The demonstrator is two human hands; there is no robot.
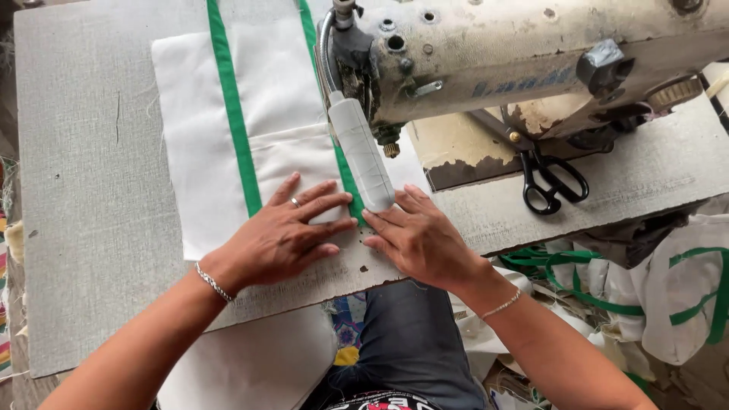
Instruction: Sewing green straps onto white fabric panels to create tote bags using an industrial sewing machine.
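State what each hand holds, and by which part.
Nothing is gripped. Both hands, left hand and right hand, press flat on the near edge of the white cloth beside its green stripe.

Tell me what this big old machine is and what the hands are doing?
The picture comes from a camera on the person's head, looking down. The machine is a sewing machine on a grey table. White cloth with green stripes lies under it. The left hand presses flat on the cloth. The right hand rests beside it, near a taped lamp. Neither hand grips anything. Black scissors lie by the machine.
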